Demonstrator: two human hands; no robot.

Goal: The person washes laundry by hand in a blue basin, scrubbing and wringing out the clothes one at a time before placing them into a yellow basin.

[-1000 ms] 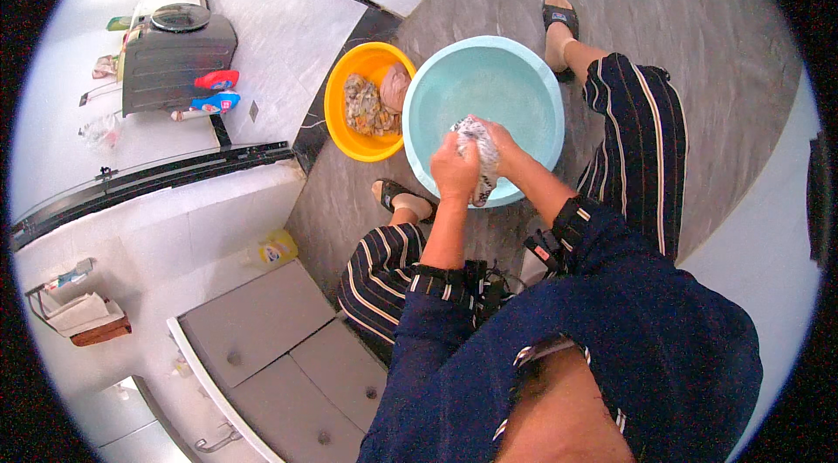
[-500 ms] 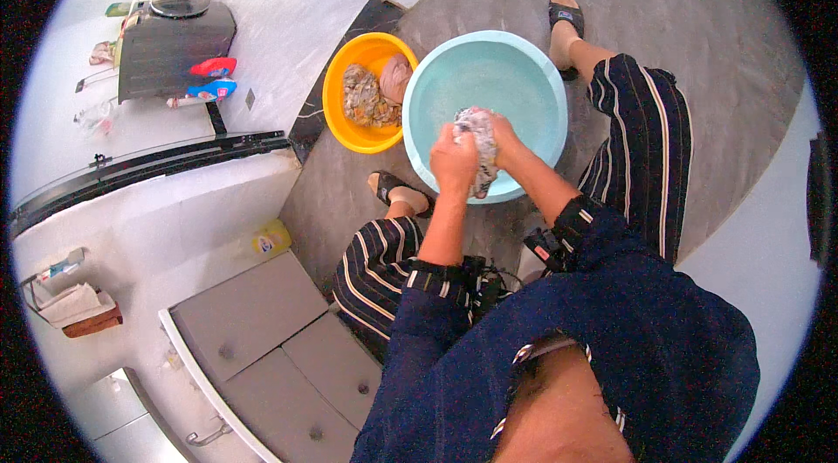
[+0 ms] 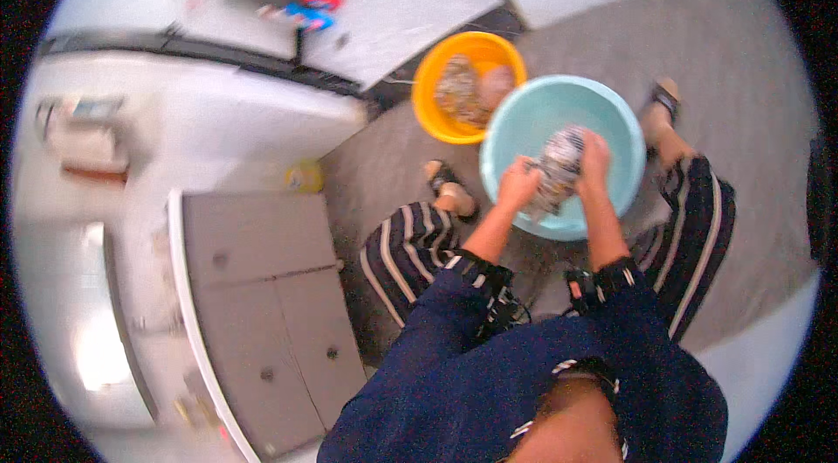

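Left hand (image 3: 518, 184) and right hand (image 3: 595, 157) both clenched on a bunched, wet patterned cloth (image 3: 557, 168) over a round pale-blue plastic basin (image 3: 524, 127); round orange plastic basin (image 3: 428, 83) of laundry just beside.

A home washing area is showing here: a pale blue plastic basin (image 3: 602, 114) and an orange plastic tub of laundry (image 3: 436, 118) are sitting on the grey floor (image 3: 751, 53), white tiled walls (image 3: 262, 127) rising beside a grey cabinet (image 3: 262, 306).
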